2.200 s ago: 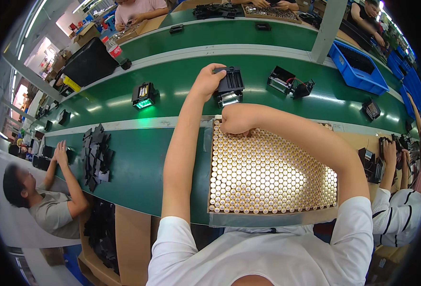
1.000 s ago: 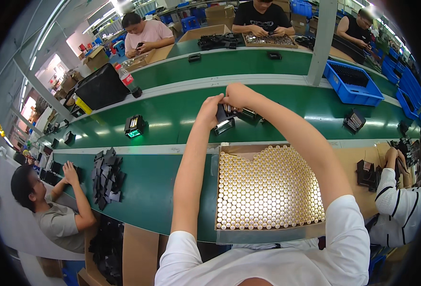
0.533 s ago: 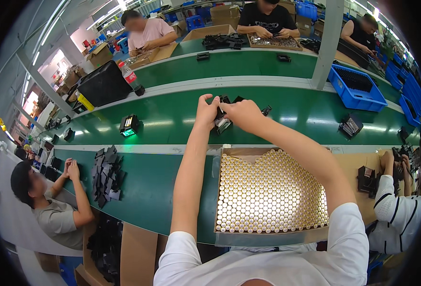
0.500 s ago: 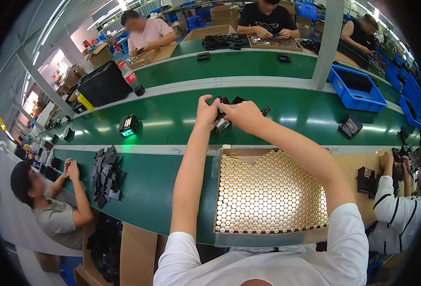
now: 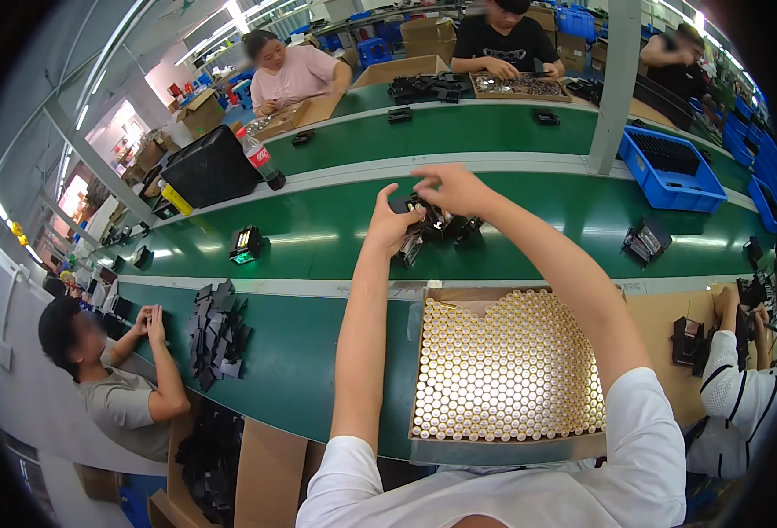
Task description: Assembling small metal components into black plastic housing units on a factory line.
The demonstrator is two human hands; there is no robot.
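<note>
My left hand (image 5: 392, 224) is closed around a small black plastic case (image 5: 399, 206), gripped between thumb and fingers over the green belt. Just above and to its right, my right hand (image 5: 455, 189) hovers with thumb and fingertips apart; I make out nothing in it. Under and beside both hands lies a cluster of black plastic cases (image 5: 441, 226), some with shiny metallic parts inside, partly hidden by my fingers. Nearer to me, between my forearms, sits a shallow cardboard box (image 5: 416, 387) packed with upright cylindrical battery cells (image 5: 503, 370).
On the belt (image 5: 336, 251) stand a case with a green light (image 5: 246, 245) and another black case (image 5: 645, 239). Farther back are a blue crate (image 5: 670, 172), a bottle (image 5: 260, 158) and a post (image 5: 615, 88). Black flat pieces (image 5: 217, 334) lie left. Co-workers sit on both sides and opposite.
My right hand has lifted away from my left, its fingers parting. The whole view has shifted slightly. Opposite, a co-worker in pink has raised their head and reached an arm out.
</note>
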